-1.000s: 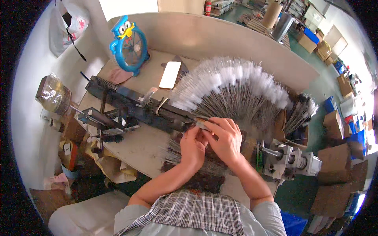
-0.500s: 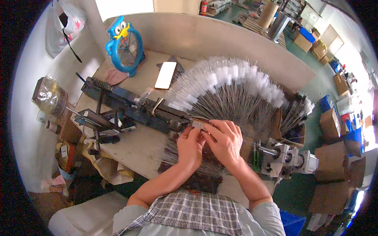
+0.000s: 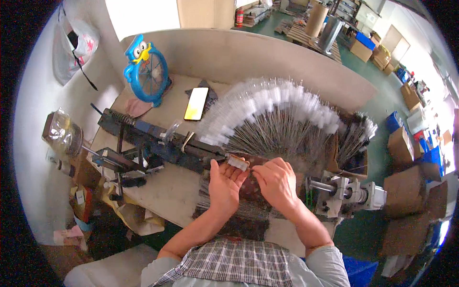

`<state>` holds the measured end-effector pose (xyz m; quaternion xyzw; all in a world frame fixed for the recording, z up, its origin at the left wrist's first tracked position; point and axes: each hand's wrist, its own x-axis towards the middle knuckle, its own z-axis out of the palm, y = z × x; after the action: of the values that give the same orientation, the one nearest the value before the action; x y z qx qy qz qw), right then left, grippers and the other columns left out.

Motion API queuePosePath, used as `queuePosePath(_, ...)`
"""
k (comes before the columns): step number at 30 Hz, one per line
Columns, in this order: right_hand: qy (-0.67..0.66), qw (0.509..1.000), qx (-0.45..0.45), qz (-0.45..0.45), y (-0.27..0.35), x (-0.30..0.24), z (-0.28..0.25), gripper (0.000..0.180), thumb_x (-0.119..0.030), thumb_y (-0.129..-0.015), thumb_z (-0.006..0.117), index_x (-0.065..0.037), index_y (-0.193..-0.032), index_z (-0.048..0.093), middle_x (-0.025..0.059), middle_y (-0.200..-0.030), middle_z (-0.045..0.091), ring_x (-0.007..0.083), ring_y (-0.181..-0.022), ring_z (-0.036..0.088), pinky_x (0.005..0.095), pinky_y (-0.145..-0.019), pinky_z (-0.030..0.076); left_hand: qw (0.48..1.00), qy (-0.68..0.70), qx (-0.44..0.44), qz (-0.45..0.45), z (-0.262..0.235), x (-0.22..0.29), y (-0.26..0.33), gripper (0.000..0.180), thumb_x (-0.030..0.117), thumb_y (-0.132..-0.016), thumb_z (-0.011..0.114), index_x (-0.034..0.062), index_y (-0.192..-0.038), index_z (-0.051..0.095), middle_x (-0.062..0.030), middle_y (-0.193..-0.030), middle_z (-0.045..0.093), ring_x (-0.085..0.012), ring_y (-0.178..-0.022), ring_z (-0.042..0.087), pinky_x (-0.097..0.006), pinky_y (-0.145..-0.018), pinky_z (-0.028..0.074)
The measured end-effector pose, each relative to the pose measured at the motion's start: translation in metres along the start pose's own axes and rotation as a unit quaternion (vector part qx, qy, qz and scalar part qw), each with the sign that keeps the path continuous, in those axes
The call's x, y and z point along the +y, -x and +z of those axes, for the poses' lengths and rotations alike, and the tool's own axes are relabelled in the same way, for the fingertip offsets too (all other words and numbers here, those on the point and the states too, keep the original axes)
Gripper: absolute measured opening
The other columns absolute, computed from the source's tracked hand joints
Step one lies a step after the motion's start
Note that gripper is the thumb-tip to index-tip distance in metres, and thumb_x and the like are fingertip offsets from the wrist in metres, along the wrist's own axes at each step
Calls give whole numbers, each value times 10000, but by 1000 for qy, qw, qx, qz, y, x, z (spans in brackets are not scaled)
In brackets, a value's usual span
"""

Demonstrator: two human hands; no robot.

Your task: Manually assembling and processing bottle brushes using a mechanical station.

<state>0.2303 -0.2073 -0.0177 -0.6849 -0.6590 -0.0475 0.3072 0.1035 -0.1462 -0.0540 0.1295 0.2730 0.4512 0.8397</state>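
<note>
A small brush with white bristles [image 3: 237, 163] lies at the near end of a long dark bar-like fixture [image 3: 162, 139]. Under and beside the bristles, my left hand [image 3: 224, 187] has its fingers stretched out and its thumb raised apart. My right hand [image 3: 278, 184] is just right of the brush, thumb and fingertips pinched together by its end. Whatever lies in that pinch is too small to make out. Beyond both hands, many white-bristled brushes with thin wire stems [image 3: 282, 103] are fanned out on the bench.
Right of my hands stands a metal spindle unit [image 3: 346, 193]. More wire pieces [image 3: 239, 210] lie on a dark mat before me. A lit phone [image 3: 196, 104] and a blue bird-shaped round fan [image 3: 148, 76] are further back. A cardboard box of brushes [image 3: 351, 153] stands right.
My left hand has opened from its grip, its thumb lifting away and exposing the white bristles. My right hand has drawn slightly right into a pinch. The phone screen has turned yellowish.
</note>
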Motion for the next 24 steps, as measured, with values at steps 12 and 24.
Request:
queuePosePath(12, -151, 988, 5, 44, 33, 13, -31, 134, -116, -769, 652, -50, -884, 655, 107, -784, 648, 281, -707, 629, 344, -609, 508, 978, -193, -74, -12, -33, 21, 28, 502, 317, -941, 427, -6, -1319, 357, -140, -1330, 413, -222, -1219, 419, -349, -988, 374)
queuePosePath(24, -61, 967, -208, 131, 110, 28, 20, 201, -242, -808, 596, -106, -947, 646, 77, -887, 631, 281, -795, 625, 401, -654, 510, 878, -243, 295, 290, -289, 241, 54, 327, 415, -843, 585, 94, -901, 571, -12, -818, 570, -132, -672, 522, -265, -612, 430)
